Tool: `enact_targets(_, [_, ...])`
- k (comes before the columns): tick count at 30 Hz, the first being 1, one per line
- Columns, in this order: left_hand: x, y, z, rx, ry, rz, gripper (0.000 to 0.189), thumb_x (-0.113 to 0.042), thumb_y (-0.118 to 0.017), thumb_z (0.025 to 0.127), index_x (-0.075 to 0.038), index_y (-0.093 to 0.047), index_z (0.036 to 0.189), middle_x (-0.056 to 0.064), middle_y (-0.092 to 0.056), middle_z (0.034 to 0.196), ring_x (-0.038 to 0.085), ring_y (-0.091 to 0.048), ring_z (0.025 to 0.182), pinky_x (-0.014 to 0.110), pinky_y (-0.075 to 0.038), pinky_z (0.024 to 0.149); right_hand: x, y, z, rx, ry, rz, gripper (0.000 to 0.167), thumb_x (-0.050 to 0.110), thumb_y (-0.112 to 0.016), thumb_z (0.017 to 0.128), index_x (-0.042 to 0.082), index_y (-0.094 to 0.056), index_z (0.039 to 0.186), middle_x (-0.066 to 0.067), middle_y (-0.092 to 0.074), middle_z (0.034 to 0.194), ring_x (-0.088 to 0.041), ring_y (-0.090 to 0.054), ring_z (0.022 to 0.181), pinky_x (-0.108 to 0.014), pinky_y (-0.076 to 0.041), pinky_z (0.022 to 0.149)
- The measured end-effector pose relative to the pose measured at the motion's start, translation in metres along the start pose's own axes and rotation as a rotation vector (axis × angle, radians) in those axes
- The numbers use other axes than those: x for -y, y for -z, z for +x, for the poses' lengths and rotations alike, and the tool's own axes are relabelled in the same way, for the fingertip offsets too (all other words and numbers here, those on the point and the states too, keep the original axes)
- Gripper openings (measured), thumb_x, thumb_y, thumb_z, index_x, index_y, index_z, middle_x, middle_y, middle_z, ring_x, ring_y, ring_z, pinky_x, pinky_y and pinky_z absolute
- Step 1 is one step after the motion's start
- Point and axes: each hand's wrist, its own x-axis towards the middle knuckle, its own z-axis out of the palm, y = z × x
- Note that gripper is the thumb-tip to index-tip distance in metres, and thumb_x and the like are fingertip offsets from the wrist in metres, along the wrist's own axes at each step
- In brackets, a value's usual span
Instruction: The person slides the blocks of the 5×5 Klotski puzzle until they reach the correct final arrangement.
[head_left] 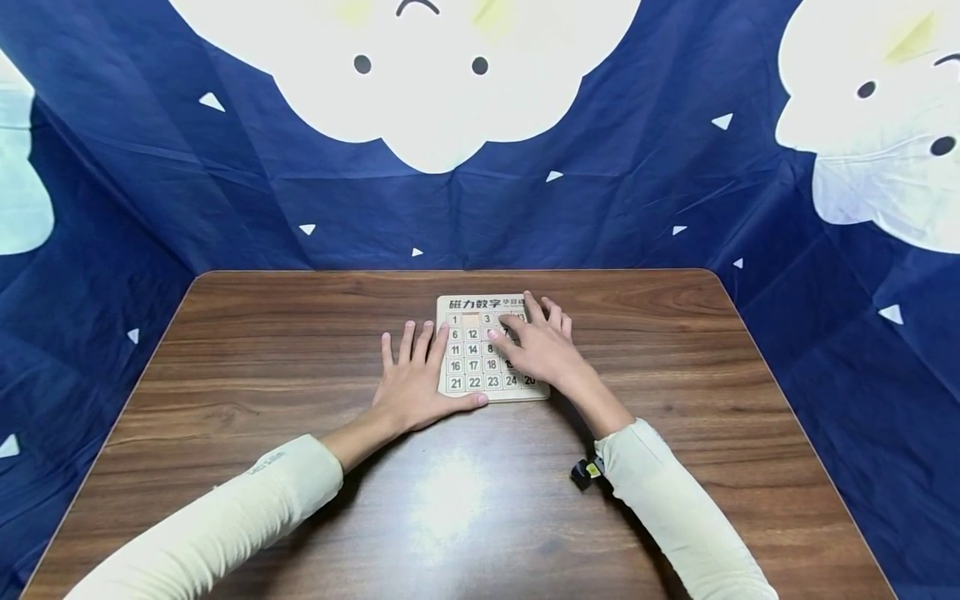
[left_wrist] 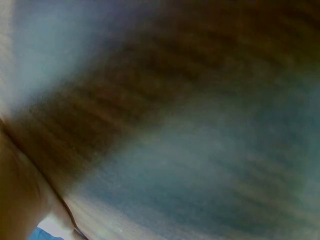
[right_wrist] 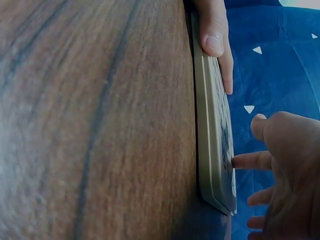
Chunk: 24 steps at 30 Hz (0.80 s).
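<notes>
A pale number sliding puzzle [head_left: 517,395] with dark numerals lies flat on the table. One slot, between tiles 1 and 3 in its top row, has no tile. My left hand [head_left: 412,392] is spread at the puzzle's left side, index fingertip on its edge and thumb along the near edge. Over the right-hand columns is my right hand [head_left: 546,348], hiding several tiles. In the right wrist view, the index finger [right_wrist: 252,160] of that hand reaches the puzzle's face, while its thumb is held off the surface. The left wrist view shows mostly blurred table.
The brown wood-grain table [head_left: 262,358] extends around the puzzle. A blue curtain [head_left: 360,208] with white clouds and small triangles hangs behind it and at both sides. A small black device [head_left: 583,473] is fixed at the right wrist, by the pale sleeve [head_left: 675,508].
</notes>
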Motion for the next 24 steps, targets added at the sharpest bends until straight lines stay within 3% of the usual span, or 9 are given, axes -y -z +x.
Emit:
enact_targets(13, [0.000, -0.001, 0.000, -0.005, -0.002, -0.009, 0.147, -0.110, -0.054, 0.076, -0.022, -0.007, 0.184, 0.019, -0.013, 0.191, 0.044, 0.005, 0.179, 0.073, 0.015, 0.139, 0.011, -0.009, 0.006, 0.020, 0.045, 0.024, 0.065, 0.063, -0.050, 0.114, 0.025, -0.059, 0.166, -0.024, -0.017, 0.189, -0.054, -0.013, 0.173, -0.072, -0.016, 0.138])
enact_targets(18, [0.001, -0.001, 0.000, -0.002, 0.002, -0.011, 0.147, -0.110, -0.054, 0.076, -0.022, -0.006, 0.184, 0.018, -0.011, 0.191, 0.043, 0.006, 0.179, 0.072, 0.016, 0.139, 0.002, -0.007, -0.001, 0.001, 0.061, 0.037, 0.065, 0.062, -0.049, 0.115, 0.025, -0.057, 0.168, -0.023, -0.012, 0.190, -0.053, -0.010, 0.174, -0.072, -0.016, 0.136])
enact_targets(24, [0.001, 0.000, 0.000, -0.003, 0.001, -0.013, 0.147, -0.110, -0.054, 0.077, -0.023, -0.004, 0.184, 0.018, -0.010, 0.191, 0.043, 0.007, 0.179, 0.071, 0.017, 0.139, -0.008, 0.000, -0.016, -0.045, 0.072, 0.006, 0.063, 0.062, -0.053, 0.114, 0.021, -0.066, 0.160, -0.025, -0.016, 0.189, -0.056, -0.015, 0.173, -0.076, -0.015, 0.136])
